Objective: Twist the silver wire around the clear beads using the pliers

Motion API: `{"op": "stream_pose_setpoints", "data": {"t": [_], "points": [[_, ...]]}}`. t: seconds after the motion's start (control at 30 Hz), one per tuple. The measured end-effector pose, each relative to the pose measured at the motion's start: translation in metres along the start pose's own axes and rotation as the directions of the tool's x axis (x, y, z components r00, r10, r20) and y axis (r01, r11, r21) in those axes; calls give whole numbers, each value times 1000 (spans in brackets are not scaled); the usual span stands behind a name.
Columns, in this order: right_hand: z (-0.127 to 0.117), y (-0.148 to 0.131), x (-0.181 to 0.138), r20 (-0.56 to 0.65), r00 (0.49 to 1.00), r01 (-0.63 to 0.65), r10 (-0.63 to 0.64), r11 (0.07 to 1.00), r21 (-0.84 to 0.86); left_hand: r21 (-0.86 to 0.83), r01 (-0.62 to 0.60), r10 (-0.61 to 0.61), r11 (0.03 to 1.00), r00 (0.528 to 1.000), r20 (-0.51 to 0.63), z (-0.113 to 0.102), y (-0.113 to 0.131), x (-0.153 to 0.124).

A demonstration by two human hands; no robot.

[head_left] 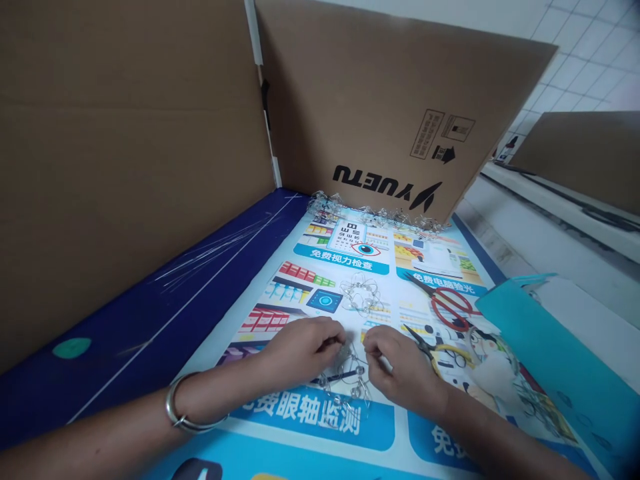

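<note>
My left hand [305,347] and my right hand [400,363] rest close together on a printed poster [310,427], fingers pinched on a small piece of clear beads and thin wire [347,377] that lies between them. A silver bangle [183,407] circles my left wrist. A finished-looking ring of clear beads [359,293] lies on the poster just beyond my hands. More clear bead pieces [373,215] sit in a row at the foot of the cardboard at the back.
Two pairs of scissors lie right of my hands: one with red handles [445,303], one with yellow handles [435,347]. Thin wires [210,253] lie on the blue surface at left. Cardboard sheets [390,107] wall the back and left. A teal bag [555,360] lies at right.
</note>
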State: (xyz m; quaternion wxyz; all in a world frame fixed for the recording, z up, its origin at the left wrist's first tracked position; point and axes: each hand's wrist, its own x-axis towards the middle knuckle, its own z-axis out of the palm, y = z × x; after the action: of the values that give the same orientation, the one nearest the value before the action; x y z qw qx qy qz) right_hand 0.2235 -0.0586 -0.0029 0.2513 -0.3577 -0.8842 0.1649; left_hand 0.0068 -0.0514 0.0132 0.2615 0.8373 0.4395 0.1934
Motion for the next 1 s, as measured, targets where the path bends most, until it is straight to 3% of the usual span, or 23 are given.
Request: {"op": "stream_pose_setpoints", "data": {"t": [0.43, 1.0], "points": [[-2, -1, 2, 83, 996, 25, -23, 1000, -19, -23, -35, 37, 999, 998, 51, 0, -2, -2], [-6, -5, 4, 76, 996, -57, 52, 996, 72, 19, -43, 41, 999, 995, 88, -1, -1, -1]]}}
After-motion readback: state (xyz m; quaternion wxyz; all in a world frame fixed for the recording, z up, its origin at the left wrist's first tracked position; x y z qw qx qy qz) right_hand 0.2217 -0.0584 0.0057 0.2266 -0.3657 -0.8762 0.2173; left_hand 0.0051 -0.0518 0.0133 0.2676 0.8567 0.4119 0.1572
